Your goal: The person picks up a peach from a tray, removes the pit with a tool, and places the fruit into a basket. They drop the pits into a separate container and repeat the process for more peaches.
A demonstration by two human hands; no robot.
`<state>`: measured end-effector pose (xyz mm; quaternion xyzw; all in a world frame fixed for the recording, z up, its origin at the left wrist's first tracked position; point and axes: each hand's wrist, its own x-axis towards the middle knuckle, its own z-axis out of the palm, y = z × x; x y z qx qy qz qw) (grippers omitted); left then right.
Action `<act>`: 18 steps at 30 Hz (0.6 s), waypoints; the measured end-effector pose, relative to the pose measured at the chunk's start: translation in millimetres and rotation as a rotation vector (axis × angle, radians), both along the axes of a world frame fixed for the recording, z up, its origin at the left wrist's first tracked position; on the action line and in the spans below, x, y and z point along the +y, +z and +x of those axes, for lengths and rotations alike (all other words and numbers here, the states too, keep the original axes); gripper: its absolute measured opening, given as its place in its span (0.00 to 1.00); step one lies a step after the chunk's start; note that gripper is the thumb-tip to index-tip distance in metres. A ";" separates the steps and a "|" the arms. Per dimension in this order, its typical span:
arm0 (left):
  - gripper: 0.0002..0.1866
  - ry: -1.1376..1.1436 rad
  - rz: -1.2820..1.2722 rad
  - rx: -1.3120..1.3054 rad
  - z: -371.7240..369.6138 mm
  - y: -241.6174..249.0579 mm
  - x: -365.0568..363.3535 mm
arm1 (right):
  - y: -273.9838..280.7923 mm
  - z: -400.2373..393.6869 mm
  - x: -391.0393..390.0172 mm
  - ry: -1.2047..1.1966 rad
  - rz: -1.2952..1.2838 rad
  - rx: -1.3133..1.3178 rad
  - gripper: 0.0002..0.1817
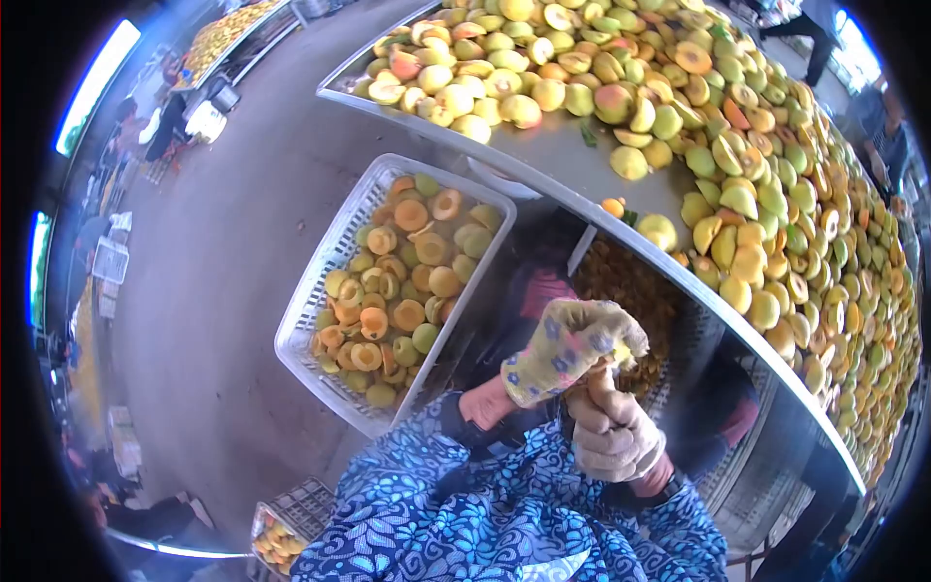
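Hands are meeting at the person's lap: left hand (572, 349), floral-gloved, and right hand (613, 432) are closing together around something hidden. Halved peaches are partly filling the white crate (320, 301); many are waiting on the desk (562, 160).

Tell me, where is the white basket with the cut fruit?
In the head view, the white basket sits left of centre on the floor, just left of the gloved hands and below the metal table's edge.

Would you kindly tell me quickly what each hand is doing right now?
Left hand: closed in a floral glove; contents cannot be told.
Right hand: closed in a grey glove; contents cannot be told.
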<state>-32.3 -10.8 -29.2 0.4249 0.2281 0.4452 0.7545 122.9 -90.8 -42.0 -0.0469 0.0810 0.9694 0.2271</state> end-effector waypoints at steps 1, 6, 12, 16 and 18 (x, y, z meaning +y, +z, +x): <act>0.18 -0.014 -0.162 -0.117 0.7 5.2 -1.2 | 2.9 -8.1 -8.8 -0.165 -0.070 -0.228 0.20; 0.21 0.438 0.010 0.077 34.2 -85.4 -24.2 | 26.7 -4.0 18.5 -0.427 0.299 0.209 0.15; 0.28 0.446 -0.472 -0.259 -107.4 -4.7 31.2 | -9.7 37.3 -1.2 -0.610 0.136 -0.363 0.18; 0.29 0.549 -0.385 -0.001 -149.2 -15.8 33.0 | -26.8 24.1 -10.6 -0.558 -0.068 -0.801 0.16; 0.30 0.639 0.135 0.715 -186.6 -51.6 42.2 | -32.4 19.4 -14.2 -0.515 -0.143 -0.906 0.14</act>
